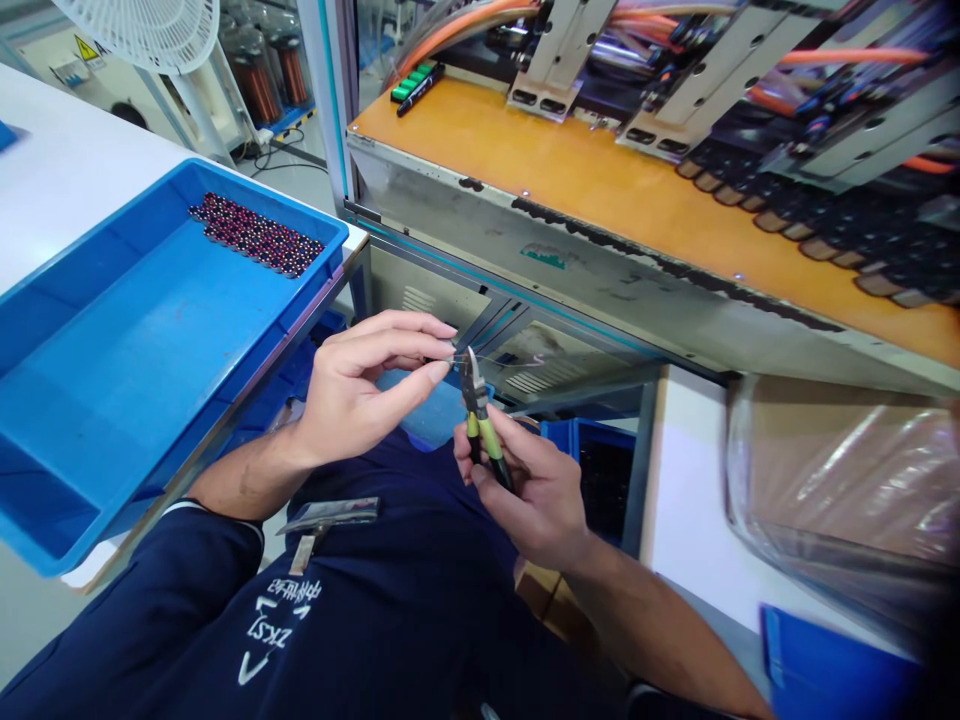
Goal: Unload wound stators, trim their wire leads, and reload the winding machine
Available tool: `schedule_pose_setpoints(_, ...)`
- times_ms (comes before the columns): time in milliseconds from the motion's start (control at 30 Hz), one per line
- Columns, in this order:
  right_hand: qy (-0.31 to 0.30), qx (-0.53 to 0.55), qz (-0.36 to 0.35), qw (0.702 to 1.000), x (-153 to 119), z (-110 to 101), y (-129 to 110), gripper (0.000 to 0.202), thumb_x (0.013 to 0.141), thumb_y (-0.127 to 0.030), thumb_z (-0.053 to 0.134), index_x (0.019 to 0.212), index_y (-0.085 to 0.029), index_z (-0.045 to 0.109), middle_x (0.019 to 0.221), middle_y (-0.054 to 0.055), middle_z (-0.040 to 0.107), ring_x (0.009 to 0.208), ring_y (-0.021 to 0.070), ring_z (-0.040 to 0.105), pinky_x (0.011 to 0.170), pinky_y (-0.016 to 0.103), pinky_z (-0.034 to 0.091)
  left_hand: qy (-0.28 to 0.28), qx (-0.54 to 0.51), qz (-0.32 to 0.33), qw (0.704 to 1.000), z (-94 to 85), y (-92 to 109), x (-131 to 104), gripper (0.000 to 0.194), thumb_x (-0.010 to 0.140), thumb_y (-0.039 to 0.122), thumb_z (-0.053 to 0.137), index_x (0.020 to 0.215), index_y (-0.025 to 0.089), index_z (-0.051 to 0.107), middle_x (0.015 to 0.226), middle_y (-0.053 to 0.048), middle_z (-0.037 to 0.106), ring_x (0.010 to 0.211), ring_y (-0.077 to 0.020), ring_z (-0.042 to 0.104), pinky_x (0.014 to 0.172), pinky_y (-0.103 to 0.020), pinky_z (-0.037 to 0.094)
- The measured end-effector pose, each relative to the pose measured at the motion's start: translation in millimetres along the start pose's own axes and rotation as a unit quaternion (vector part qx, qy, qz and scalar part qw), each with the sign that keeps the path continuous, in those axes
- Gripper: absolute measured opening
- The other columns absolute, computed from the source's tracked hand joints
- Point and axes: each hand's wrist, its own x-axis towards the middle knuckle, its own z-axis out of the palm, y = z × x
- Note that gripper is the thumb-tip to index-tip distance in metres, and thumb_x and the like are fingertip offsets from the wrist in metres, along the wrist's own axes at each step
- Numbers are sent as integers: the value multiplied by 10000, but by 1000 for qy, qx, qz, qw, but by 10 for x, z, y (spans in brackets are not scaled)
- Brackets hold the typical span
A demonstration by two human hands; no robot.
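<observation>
Left hand (pixel 352 395) is pinching something tiny between thumb and fingertips, too small to make out, with a thin wire (pixel 510 362) running off to the right of it. Right hand (pixel 529 490) is wrapped around the green handles of the cutters (pixel 478 415), tips pointing up just beside the left fingertips. Blue tray (pixel 90 400) sits at the table's near edge on the left, a batch of small dark coils (pixel 256 235) packed in its far corner.

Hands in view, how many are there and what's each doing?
2. The left hand pinches a thin wire at its fingertips; the right hand grips green-handled cutters, whose tip meets that wire. No other hands show.
</observation>
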Motion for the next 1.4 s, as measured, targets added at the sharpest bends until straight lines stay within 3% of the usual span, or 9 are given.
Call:
schedule_pose_setpoints(133, 16, 46, 28, 998, 23, -23, -30, 499, 877, -132, 563, 1366, -192, 484, 872, 26, 592, 657, 97, 557, 591, 243, 499, -3, 5, 19, 1000, -25, -35, 6, 158, 812, 126, 707, 952, 195, 738, 1045, -70, 727, 935, -164, 697, 741, -269, 612)
schedule_pose_setpoints(267, 9, 53, 24, 998, -5, -115, -29, 505, 876, -144, 592, 1362, -213, 476, 919, 41, 598, 720, 121, 594, 654, 265, 541, -6, 65, 98, 993, -90, -119, 24, 204, 772, 130, 751, 947, 227, 707, 1072, -59, 686, 1015, -188, 660, 829, -336, 614)
schedule_pose_setpoints(433, -19, 47, 14, 999, -102, -223, -49, 558, 886, -81, 557, 1395, -294, 477, 991, 44, 605, 785, 126, 621, 733, 273, 564, -20, -23, 136, 990, -107, -165, 26, 593, 699, 44, 789, 1180, 277, 534, 1192, -49, 581, 960, -175, 709, 789, -308, 652)
schedule_pose_setpoints(533, -26, 57, 16, 998, -164, -249, -81, 619, 870, -44, 556, 1397, -361, 479, 1013, 27, 615, 797, 116, 623, 753, 260, 562, -33, -35, 144, 988, -93, -169, 12, 748, 690, -11, 770, 1320, 261, 471, 1146, -60, 620, 977, -202, 724, 803, -307, 655)
schedule_pose_setpoints(600, -27, 71, 28, 997, -203, -256, -99, 641, 865, -34, 562, 1400, -377, 476, 1019, 23, 618, 804, 112, 625, 762, 256, 561, -31, 15, 156, 987, -96, -178, 7, 739, 688, 7, 781, 1337, 233, 507, 1107, -69, 662, 988, -213, 719, 804, -311, 654)
schedule_pose_setpoints(733, -28, 106, 52, 993, -262, -257, -135, 634, 866, -21, 553, 1404, -350, 481, 1023, 40, 619, 816, 121, 625, 763, 270, 564, -29, 120, 214, 969, -127, -187, 14, 524, 688, 71, 806, 1174, 210, 664, 1085, -71, 696, 958, -214, 717, 812, -345, 646)
schedule_pose_setpoints(1000, -74, 156, 83, 982, -252, -238, -303, 656, 878, -22, 521, 1418, -387, 450, 1042, 22, 611, 858, 100, 611, 801, 253, 542, -55, 194, 249, 947, -182, -120, -12, 508, 715, 59, 785, 1188, 191, 658, 1117, -85, 693, 1017, -213, 709, 861, -336, 635)
schedule_pose_setpoints(1167, -125, 157, 106, 974, -212, -261, -375, 619, 859, -20, 483, 1412, -297, 473, 1124, 55, 602, 988, 127, 613, 941, 318, 516, -29, 191, 263, 945, -183, -161, -54, 650, 699, 35, 790, 1296, 202, 594, 1143, -86, 724, 1028, -213, 714, 868, -316, 632)
schedule_pose_setpoints(1400, -134, 146, 100, 975, -189, -246, -391, 644, 848, -7, 484, 1427, -287, 450, 1141, 58, 597, 1017, 122, 608, 963, 305, 510, -18, 100, 217, 971, -167, -228, -140, 725, 685, 1, 792, 1323, 254, 555, 1151, -56, 740, 986, -189, 733, 846, -306, 648)
